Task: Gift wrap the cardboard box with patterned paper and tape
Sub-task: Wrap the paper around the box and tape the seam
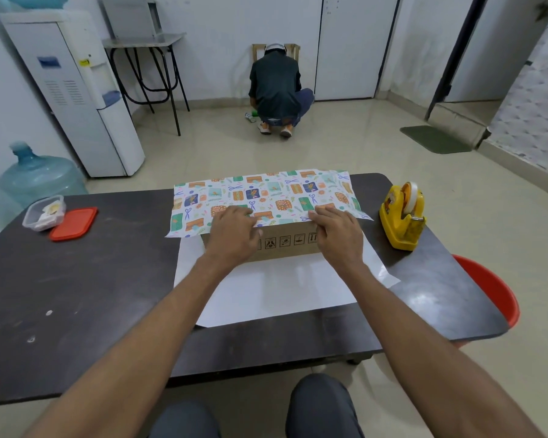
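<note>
- Both hands, left [233, 230] and right [337, 230], flat, pressing paper [260, 194] onto box [285, 245]; grasping nothing.
- Keep edge taut and square.
- Fetch tape dispenser [402, 213] one-handed.

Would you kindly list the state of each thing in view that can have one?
cardboard box: shut, top covered by paper, near side bare
patterned paper: far flap folded over box, near flap flat, white side up
left hand: pressing paper on box
right hand: pressing paper on box
plastic container: open
red lid: off, beside container
tape dispenser: upright, untouched
</note>
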